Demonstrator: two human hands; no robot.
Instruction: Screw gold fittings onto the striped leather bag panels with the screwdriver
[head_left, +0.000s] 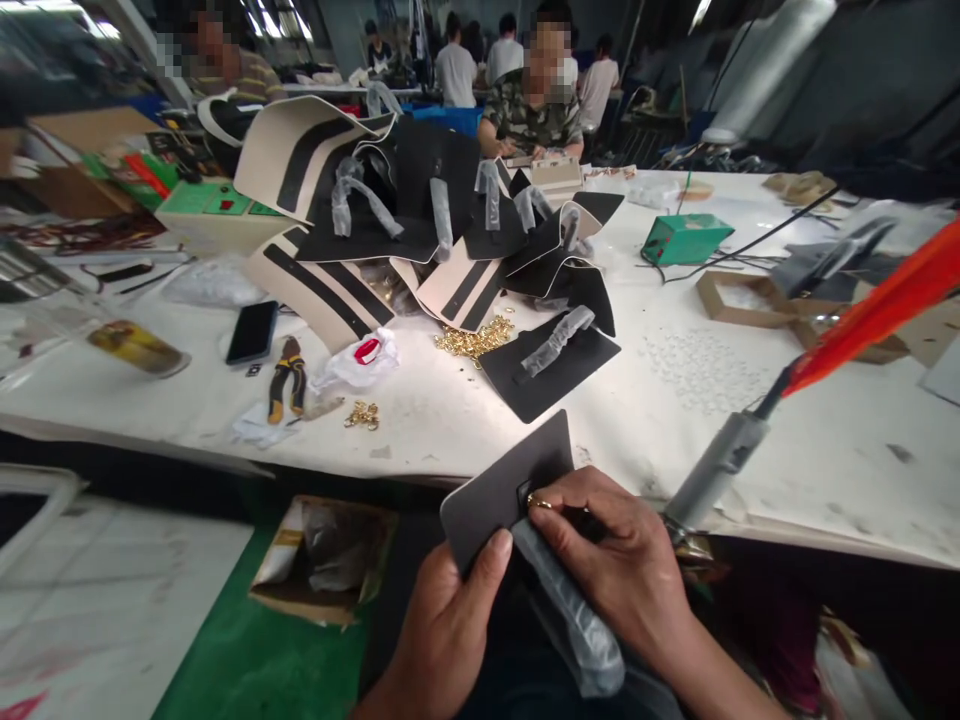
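My left hand (457,610) grips the lower left edge of a black bag panel (487,510), thumb on its face. A plastic-wrapped handle (574,610) hangs from the panel toward my lap. Between thumb and fingertips, my right hand (607,550) pinches a small gold metal ring (538,502) against a black loop on the panel. On the table beyond lie a pile of gold metal pieces (476,338) and a smaller cluster of gold pieces (363,415).
Stacked panels with wrapped handles (420,200) fill the table's middle. Pliers (287,380), a phone (252,332) and a glass cup (139,345) lie left. An orange-wrapped pole (720,465) leans at right. A cardboard box (322,560) stands below. A co-worker (536,110) sits opposite.
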